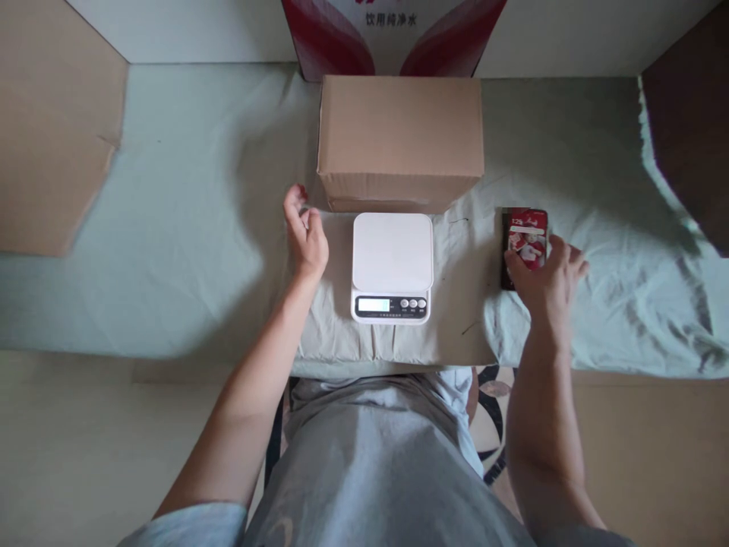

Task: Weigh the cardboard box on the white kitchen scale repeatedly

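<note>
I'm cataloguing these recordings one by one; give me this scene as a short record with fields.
Centre: white plastic digital scale, display lit, reading illegible
Beyond scale: brown rectangular cardboard box
Right of scale: black-edged rectangular phone, red picture on its lit screen
Right hand: at the phone, overlapping its lower part; firmness of grip unclear
Left hand: left of the scale, holding nothing visible
Surface: pale green wrinkled cloth

"饮用纯净水" on red-white carton (392, 45), "1:25" on phone (527, 241)
</note>
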`<state>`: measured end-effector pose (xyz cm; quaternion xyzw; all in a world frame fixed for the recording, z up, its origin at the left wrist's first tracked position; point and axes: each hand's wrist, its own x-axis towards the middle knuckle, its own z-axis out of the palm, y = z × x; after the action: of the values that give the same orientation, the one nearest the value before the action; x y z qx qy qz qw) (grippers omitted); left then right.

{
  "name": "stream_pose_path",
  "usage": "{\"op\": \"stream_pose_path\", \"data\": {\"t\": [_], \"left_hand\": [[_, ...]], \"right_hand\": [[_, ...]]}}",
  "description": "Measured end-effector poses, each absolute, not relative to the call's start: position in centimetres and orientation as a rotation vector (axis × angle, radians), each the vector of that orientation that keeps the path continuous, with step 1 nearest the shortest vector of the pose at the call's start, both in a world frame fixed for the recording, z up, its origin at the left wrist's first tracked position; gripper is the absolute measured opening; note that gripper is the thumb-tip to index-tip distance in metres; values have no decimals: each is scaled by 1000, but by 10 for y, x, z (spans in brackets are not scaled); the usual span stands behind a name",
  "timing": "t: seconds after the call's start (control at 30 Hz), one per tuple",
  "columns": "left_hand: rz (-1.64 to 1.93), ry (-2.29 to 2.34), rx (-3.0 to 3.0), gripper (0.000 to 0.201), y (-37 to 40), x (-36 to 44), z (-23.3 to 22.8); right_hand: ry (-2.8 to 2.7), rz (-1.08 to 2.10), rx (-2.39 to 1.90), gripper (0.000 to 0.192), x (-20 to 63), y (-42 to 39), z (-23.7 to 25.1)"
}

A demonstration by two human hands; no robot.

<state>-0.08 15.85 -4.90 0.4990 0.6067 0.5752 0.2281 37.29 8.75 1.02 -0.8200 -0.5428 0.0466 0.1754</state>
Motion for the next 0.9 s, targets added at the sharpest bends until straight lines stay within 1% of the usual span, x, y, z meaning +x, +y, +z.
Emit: {"op": "stream_pose_path", "data": {"t": [0.13,0.2,0.3,0.33,0.4,0.53,0.63,0.73,0.83,0.9], "left_hand": [[1610,1650,1360,42,158,-1,-50],[1614,1651,1361,42,158,-1,-50],[1603,1660,1375,42,159,-1,-50],[1600,1658,1377,43,159,-1,-50],[1603,1642,1374,43,158,-2,-50],[1615,1643,1353,43,158,-1,-48],[1620,1662,1334,43,158,-1,-47],[1600,1654,1339,45,158,-1,-48],[1595,1654,1321,46,157,-2,-48],[1600,1647,1313,46,157,-2,-47]], "right_hand": [[-1521,118,-2333,57,371,89,12],[-1446,65,-2325,49,370,84,14],[-1338,-16,-2338,32,371,73,13],[-1329,-18,-2349,30,371,70,12],[-1365,23,-2353,32,371,68,8],[-1531,231,-2251,46,376,78,2],[-1405,186,-2173,50,388,79,1],[-1306,125,-2093,45,399,65,-1],[-1390,163,-2047,36,403,48,-6],[-1457,152,-2027,35,404,43,-10]]}}
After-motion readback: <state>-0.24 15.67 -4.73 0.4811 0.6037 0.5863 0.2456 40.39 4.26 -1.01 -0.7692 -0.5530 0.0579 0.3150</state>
